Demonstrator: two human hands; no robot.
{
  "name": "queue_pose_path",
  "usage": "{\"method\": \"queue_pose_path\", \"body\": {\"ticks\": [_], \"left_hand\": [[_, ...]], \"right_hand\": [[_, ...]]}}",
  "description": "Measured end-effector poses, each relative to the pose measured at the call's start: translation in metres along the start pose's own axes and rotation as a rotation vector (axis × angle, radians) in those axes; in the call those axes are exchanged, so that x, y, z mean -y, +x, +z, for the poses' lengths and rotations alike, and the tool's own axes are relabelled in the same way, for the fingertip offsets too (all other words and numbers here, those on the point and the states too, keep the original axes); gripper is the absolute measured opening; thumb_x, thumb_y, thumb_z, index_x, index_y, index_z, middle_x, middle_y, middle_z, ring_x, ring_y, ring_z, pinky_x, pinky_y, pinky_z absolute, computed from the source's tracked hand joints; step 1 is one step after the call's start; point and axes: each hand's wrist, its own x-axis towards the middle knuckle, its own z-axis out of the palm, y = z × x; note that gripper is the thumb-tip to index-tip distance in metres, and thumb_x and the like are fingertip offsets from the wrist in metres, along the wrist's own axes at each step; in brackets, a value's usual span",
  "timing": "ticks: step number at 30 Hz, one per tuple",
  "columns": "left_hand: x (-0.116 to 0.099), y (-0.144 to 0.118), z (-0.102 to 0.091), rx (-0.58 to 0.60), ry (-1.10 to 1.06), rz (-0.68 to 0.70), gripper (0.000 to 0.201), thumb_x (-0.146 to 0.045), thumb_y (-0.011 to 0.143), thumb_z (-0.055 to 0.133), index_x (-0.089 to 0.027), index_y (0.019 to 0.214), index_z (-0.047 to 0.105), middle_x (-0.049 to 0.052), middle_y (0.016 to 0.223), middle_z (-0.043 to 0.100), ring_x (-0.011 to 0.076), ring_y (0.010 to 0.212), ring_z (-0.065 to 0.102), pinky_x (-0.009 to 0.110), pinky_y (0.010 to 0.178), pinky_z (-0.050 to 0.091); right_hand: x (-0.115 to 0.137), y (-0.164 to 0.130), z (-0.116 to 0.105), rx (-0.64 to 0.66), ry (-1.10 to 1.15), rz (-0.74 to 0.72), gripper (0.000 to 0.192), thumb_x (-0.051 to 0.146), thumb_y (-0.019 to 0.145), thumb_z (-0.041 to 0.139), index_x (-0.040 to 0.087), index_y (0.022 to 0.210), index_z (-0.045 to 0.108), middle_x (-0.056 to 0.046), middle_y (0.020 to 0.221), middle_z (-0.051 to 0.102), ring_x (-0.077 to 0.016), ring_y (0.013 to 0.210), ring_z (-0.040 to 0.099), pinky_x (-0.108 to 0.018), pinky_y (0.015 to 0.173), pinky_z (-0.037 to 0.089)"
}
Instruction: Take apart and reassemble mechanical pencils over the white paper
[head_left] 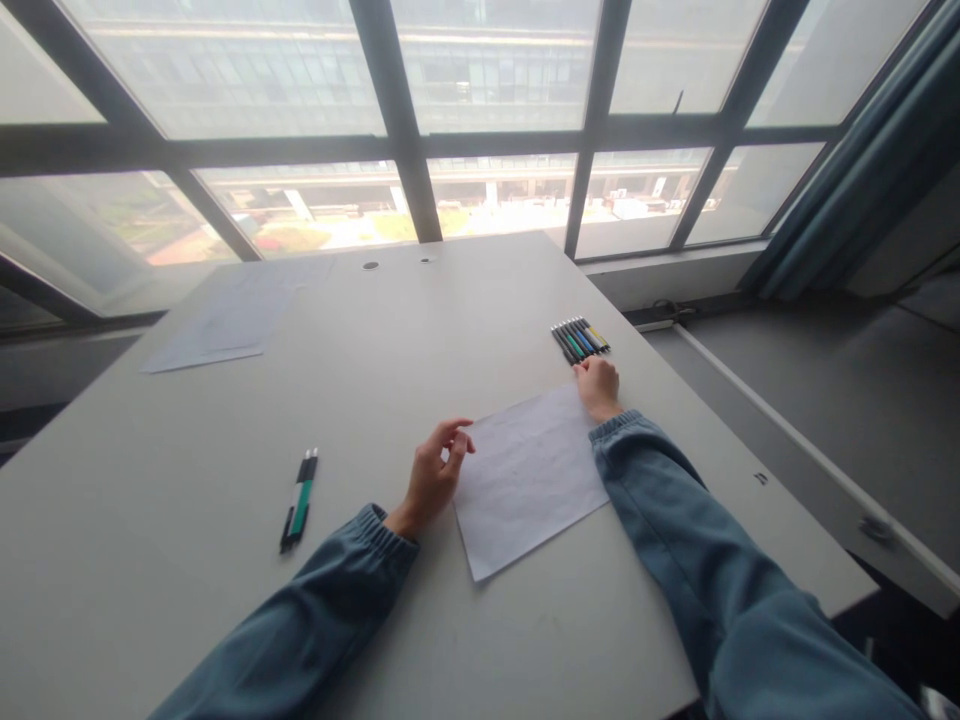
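A sheet of white paper [529, 480] lies at a slant on the white table [360, 640]. At its left edge is my left hand [435, 468], fingers loosely bent and apart, with nothing visible between them. My right hand [599, 388] is at the paper's upper right corner, its fingers bent and drawn together. Its fingertips are at the near ends of a row of several pens [581, 338] with black, green, blue and yellow parts. Whatever those fingers may grip is hidden. Left of my left hand, two pens [300, 500], one white and one green, lie side by side.
More white sheets [225, 320] lie at the table's far left. Near the far edge is a round cable hole [370, 266]. Large framed windows [491, 200] stand behind the table. A blue curtain [847, 160] hangs at right, above the grey floor [847, 360].
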Motion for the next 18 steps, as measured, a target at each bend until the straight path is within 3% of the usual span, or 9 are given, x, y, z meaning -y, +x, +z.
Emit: {"method": "queue_pose_path", "body": {"ticks": [6, 11, 14, 18], "left_hand": [[-0.001, -0.010, -0.009, 0.032, 0.179, 0.149, 0.020, -0.029, 0.098, 0.052, -0.022, 0.104, 0.070, 0.004, 0.085, 0.072, 0.0191, 0.083, 0.066, 0.033, 0.080, 0.052], [-0.008, -0.019, -0.031, 0.040, 0.327, 0.161, 0.019, -0.024, 0.096, 0.054, -0.023, 0.105, 0.070, 0.006, 0.094, 0.074, 0.0215, 0.092, 0.067, 0.038, 0.090, 0.052], [-0.009, -0.028, -0.055, 0.004, 0.423, 0.137, 0.017, -0.024, 0.096, 0.055, -0.022, 0.103, 0.071, 0.005, 0.094, 0.073, 0.0212, 0.091, 0.066, 0.037, 0.089, 0.051], [0.002, -0.041, -0.106, -0.087, 0.522, 0.040, 0.017, -0.028, 0.095, 0.057, -0.021, 0.103, 0.071, 0.005, 0.096, 0.074, 0.0191, 0.086, 0.067, 0.034, 0.086, 0.052]], "right_hand": [[0.002, -0.007, -0.011, -0.008, 0.038, -0.048, 0.022, 0.031, 0.097, 0.058, 0.017, 0.094, 0.075, -0.013, 0.097, 0.077, -0.0254, 0.092, 0.069, -0.032, 0.081, 0.045], [0.023, -0.024, -0.020, -0.048, 0.198, -0.214, 0.019, 0.030, 0.093, 0.063, 0.017, 0.086, 0.074, -0.010, 0.087, 0.076, -0.0232, 0.083, 0.068, -0.031, 0.079, 0.045], [0.043, -0.041, -0.026, -0.019, 0.281, -0.306, 0.017, 0.030, 0.090, 0.068, 0.017, 0.080, 0.073, -0.009, 0.082, 0.076, -0.0217, 0.076, 0.067, -0.031, 0.074, 0.045], [0.066, -0.067, -0.035, 0.041, 0.377, -0.446, 0.021, 0.034, 0.087, 0.069, 0.017, 0.074, 0.072, -0.008, 0.073, 0.073, -0.0215, 0.069, 0.064, -0.032, 0.069, 0.044]]}}
